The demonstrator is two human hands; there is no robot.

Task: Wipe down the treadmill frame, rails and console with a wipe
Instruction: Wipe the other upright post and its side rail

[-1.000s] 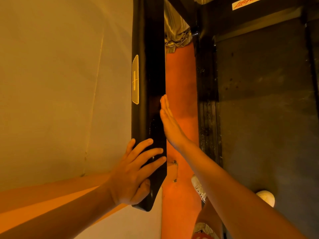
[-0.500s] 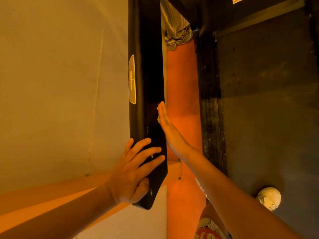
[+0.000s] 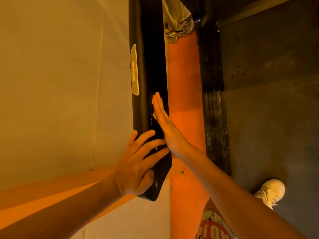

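While flat against rail (image 3: pixel 148 49), right hand (image 3: pixel 166 128).

A pale wall (image 3: pixel 51 83) fills the left side, washed in warm yellow-orange light, with a faint vertical seam (image 3: pixel 98 80) running down it. An orange band (image 3: pixel 43 199) crosses its lower part. Further right runs an orange strip (image 3: pixel 184 104), and crumpled silvery cloth (image 3: pixel 178 23) lies at its far end.

Legible text: none confirmed.
Treadmill rail (image 3: pixel 151 49): one outlined badge (image 3: pixel 134 69) on its left face, carrying a bar-shaped mark only; no letters can be made out.
Shorts (image 3: pixel 213 228), bottom edge: pale lettering on a red patch, cut off by the frame, unreadable.
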